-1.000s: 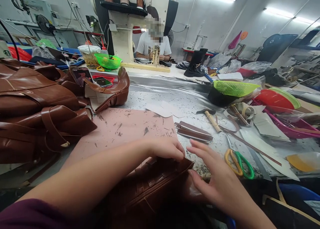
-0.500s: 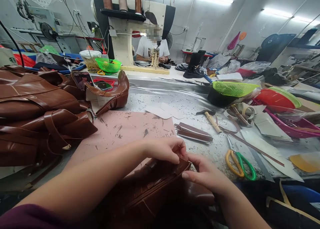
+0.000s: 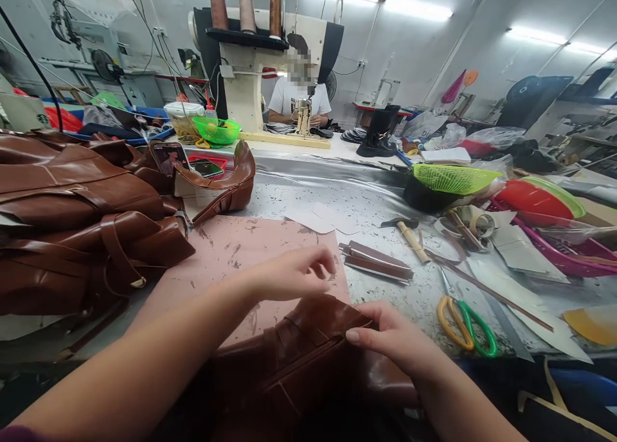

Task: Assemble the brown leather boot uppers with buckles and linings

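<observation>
A brown leather boot upper (image 3: pixel 313 339) lies in front of me at the table's near edge, its lower part in shadow. My right hand (image 3: pixel 390 333) pinches its upper right edge, thumb on the near side and fingers behind. My left hand (image 3: pixel 299 272) hovers just above the leather, apart from it, with its fingers curled in; anything between them is hidden. Beneath that hand is a pink, scuffed sheet (image 3: pixel 226 249). Several brown strips with white edges (image 3: pixel 378 262) lie just beyond my hands.
Brown boot uppers (image 3: pixel 81 191) are piled at left. To the right lie scissors (image 3: pixel 465 323), a hammer (image 3: pixel 412 239), tape rolls (image 3: pixel 482 223) and baskets (image 3: pixel 456 178). A person (image 3: pixel 299 98) sits behind a sewing machine (image 3: pixel 236 76). Phones (image 3: pixel 207 167) rest near a standing upper (image 3: pixel 241 178).
My left hand has lifted off the boot upper's edge and moved slightly up and left. The right hand keeps its pinch. The whole view has shifted a little.
</observation>
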`<action>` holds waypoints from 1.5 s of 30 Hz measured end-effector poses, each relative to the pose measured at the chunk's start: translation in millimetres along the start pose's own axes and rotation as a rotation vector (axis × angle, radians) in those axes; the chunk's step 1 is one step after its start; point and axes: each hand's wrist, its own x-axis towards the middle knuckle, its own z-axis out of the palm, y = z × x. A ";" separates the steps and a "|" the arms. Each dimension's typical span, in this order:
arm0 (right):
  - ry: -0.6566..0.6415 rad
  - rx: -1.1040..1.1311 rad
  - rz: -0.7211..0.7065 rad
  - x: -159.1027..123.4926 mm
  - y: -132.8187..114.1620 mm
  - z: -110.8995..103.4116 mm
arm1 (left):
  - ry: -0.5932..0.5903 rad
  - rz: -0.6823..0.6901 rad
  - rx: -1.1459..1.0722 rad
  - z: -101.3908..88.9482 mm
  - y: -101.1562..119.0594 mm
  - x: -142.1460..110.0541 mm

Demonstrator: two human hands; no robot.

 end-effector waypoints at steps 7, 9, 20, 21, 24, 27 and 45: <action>0.023 -0.040 0.084 -5.8 1.3 -1.6 | 0.499 -0.279 -0.079 4.8 -55.8 -110.3; 0.037 -0.065 0.120 -8.6 4.3 -4.1 | 0.576 -0.404 -0.231 22.6 -69.4 -139.9; 0.222 -0.206 0.207 -20.0 8.0 3.4 | 0.527 -0.438 -1.087 95.3 -60.1 -158.8; 0.229 -0.222 0.205 -20.4 8.6 3.2 | 0.532 -0.443 -1.133 96.6 -59.9 -158.4; 0.205 -0.239 0.227 -21.1 10.9 -0.8 | 0.543 -0.449 -1.194 97.4 -58.0 -159.0; 0.220 -0.191 0.222 -21.1 14.2 -5.9 | 0.545 -0.454 -1.199 96.3 -55.4 -159.9; 0.482 -0.311 -0.014 -11.2 -75.5 -20.0 | 0.600 -0.220 -0.866 29.9 -61.1 -120.3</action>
